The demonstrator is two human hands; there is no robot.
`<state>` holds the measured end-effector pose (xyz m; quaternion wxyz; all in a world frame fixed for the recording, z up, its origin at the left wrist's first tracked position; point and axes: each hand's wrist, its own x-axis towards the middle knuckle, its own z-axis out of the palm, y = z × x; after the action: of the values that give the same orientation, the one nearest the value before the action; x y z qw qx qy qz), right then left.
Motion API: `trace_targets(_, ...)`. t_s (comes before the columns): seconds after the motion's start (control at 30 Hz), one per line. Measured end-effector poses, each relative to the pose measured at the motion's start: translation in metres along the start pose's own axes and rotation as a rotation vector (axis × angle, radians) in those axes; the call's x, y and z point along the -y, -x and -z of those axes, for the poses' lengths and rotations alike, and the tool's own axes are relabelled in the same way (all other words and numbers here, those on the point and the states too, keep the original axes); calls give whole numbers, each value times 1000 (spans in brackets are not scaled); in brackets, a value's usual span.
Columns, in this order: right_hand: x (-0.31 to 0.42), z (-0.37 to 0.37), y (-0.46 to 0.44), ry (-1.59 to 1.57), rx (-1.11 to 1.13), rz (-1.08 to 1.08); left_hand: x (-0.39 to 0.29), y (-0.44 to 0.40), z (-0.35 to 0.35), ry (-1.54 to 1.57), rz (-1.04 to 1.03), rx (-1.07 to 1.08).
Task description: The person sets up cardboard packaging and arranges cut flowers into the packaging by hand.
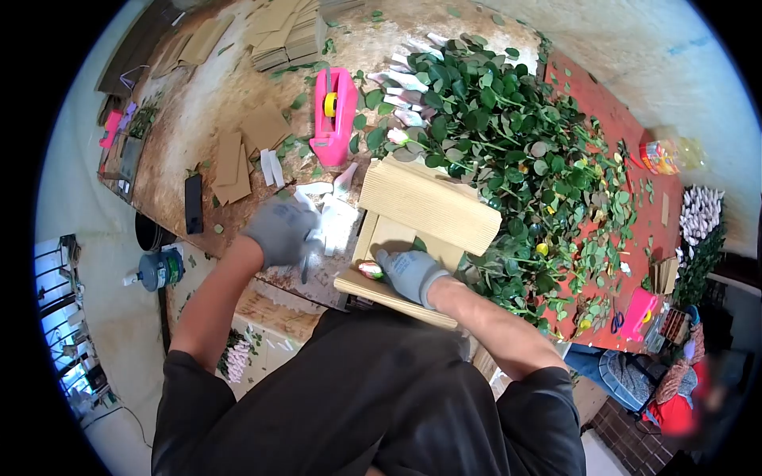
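My right hand [409, 274], in a grey glove, is inside a tan corrugated cardboard holder [429, 197], closed around a pale pink-and-white rose [371, 270]. The bloom shows just left of its fingers; the stem is hidden under the glove. A sheet of brown cardboard [393, 234] lines the holder. My left hand [282, 232], also gloved, hovers over the table's front edge beside white paper pieces [339, 216]. Motion smears its fingers, so I cannot make out whether they hold anything. A white wrapped bud [345, 181] lies just above the papers.
A pink tape dispenser [333, 119] stands beyond the papers. Leafy rose stems [516, 135] are heaped to the right, several heads wrapped in white. Cardboard pieces [232, 169] and a black phone-like object [194, 204] lie left. Cardboard stacks [287, 36] sit at the back.
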<state>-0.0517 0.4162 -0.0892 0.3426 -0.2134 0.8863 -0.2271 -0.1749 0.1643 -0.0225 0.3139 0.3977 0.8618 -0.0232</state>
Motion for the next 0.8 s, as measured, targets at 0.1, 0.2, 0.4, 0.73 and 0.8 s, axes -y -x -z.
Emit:
trace_targets(0.1, 3, 0, -3, 50, 71, -3, -53, 10, 17, 405, -271, 129)
trace_targets(0.2, 0, -4, -2, 47, 39, 10, -83, 7, -16, 314, -355, 47)
trace_targets(0.4, 11, 16, 10, 145, 105, 34, -90, -11, -38, 221, -349, 206)
trace_targets(0.73, -131, 215, -29, 89, -1046, -245, -94, -5, -42, 134, -334, 130)
trace_targets(0.8, -182, 217, -48, 200, -988, -450, -95, -3, -42, 177, -347, 52)
